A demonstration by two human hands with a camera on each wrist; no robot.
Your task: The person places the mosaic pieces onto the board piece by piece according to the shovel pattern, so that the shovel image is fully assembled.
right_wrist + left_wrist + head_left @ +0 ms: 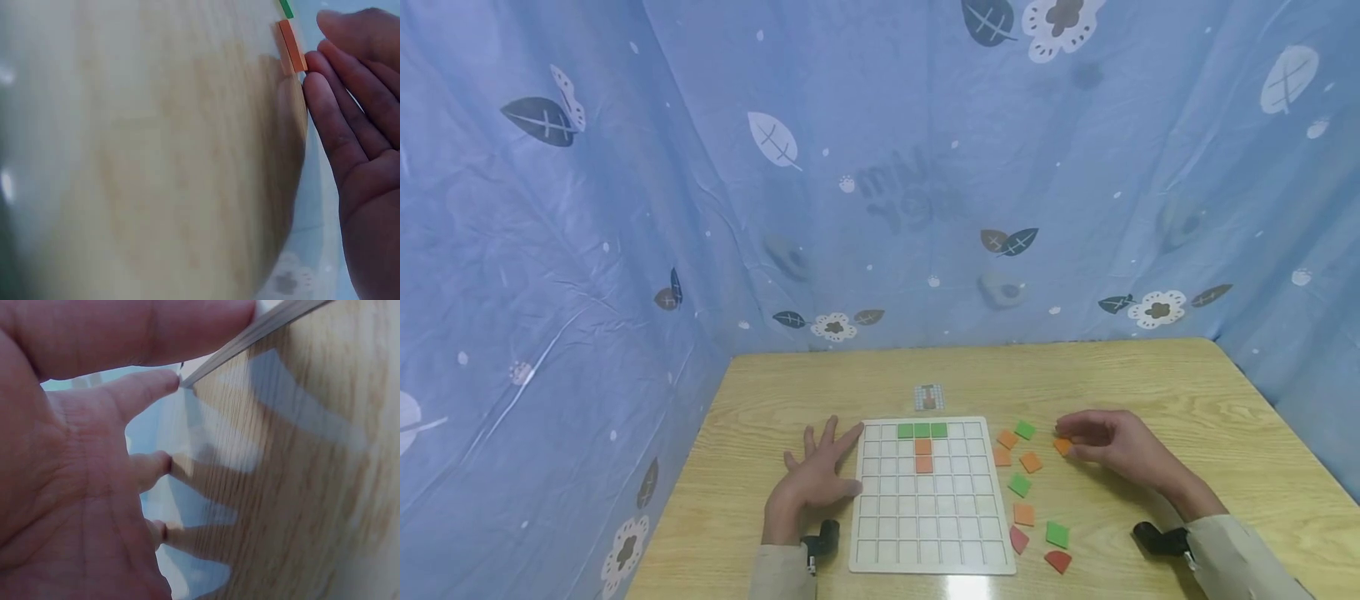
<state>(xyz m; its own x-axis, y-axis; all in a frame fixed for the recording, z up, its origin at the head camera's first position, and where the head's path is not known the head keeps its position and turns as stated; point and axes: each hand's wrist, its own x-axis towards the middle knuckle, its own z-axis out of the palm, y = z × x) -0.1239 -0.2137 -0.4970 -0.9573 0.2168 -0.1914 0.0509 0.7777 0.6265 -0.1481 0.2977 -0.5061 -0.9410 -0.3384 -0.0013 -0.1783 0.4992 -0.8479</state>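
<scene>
Spread flat at the left of the white grid board point(887, 529), my left hand point(816, 477) touches its edge with thumb and index finger. In the left wrist view, the thumb point(156, 331) lies along the board's raised edge point(250, 344). My right hand point(1123, 446) reaches in from the right, its fingertips at an orange square tile point(1062, 447). In the right wrist view that orange tile point(292, 47) stands just beyond the extended fingers point(334, 112), with the thumb apart from it. Three green tiles point(922, 431) form a row on the board, above two orange tiles point(923, 456).
Between board and right hand lie loose orange tiles point(1024, 514), green tiles point(1057, 534) and two red quarter-round pieces point(1057, 562). A small pattern card point(928, 397) lies behind the board on the wooden table point(775, 383). A blue patterned curtain point(887, 250) surrounds the table.
</scene>
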